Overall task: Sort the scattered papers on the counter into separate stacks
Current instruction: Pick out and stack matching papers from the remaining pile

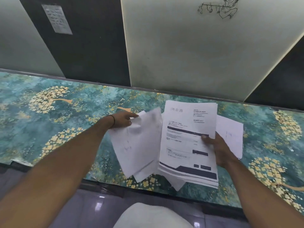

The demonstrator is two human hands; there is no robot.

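My right hand [218, 149] grips a thick sheaf of printed papers [185, 140] above the counter, thumb on the top sheet, which bears dark bars and text. My left hand [121, 120] pinches the upper corner of a few mostly blank white sheets [138, 145], held tilted just left of the sheaf and overlapping its edge. Another white sheet [230, 134] shows behind my right hand; whether it lies on the counter or belongs to the sheaf I cannot tell.
The counter [57, 116] has a teal covering with gold flower trees. Its front edge [105, 183] runs below the papers. A wall with pale and dark panels [181, 46] rises behind. A notice [56, 18] hangs upper left.
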